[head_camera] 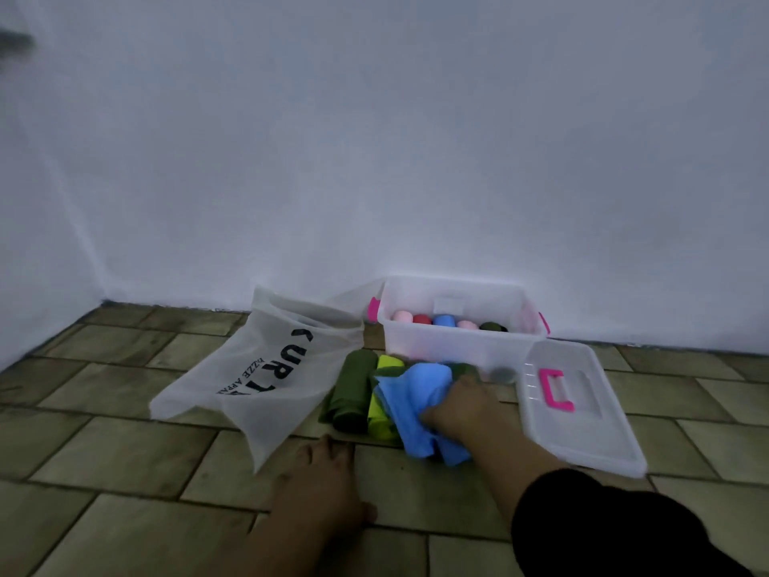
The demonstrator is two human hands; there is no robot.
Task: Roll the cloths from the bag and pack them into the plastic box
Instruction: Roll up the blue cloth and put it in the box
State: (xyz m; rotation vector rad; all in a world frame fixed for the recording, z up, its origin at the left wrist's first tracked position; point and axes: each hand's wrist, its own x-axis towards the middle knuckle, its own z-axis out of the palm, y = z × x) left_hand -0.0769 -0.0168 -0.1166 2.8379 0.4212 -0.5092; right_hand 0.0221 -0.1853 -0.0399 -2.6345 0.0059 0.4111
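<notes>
The fingers (435,418) of the right hand (462,406) were clenched around a bunched light-blue cloth (416,393) at lower centre of the frame, apparently gathering it off the pile so it could be spread and rolled. The left hand (328,481), fingers released and spread, lay flat on the tiled floor (125,472) just below the pile, probably bracing the person's lean forward.

Under and beside the blue cloth lay a lime-green cloth (385,403) and, to its left, an olive-green cloth (353,385), both unrolled on the floor and seemingly waiting their turn within easy reach.

Left of the pile, a translucent white bag (258,368) with black lettering lay slumped and flat with its mouth toward the wall; whether anything was inside could not be told.

Above the pile, against the white wall (374,139), stood the clear plastic box (441,343) with pink latches (373,310). It held a row of rolled cloths standing on end: pink (403,316), red (421,319), blue (444,319), pink (467,324) and dark green (493,326).

The box's clear lid (582,431), with its pink handle (555,389), rested on the floor at right, leaving the box open for packing. With three cloths loose, the job looked partly done.
</notes>
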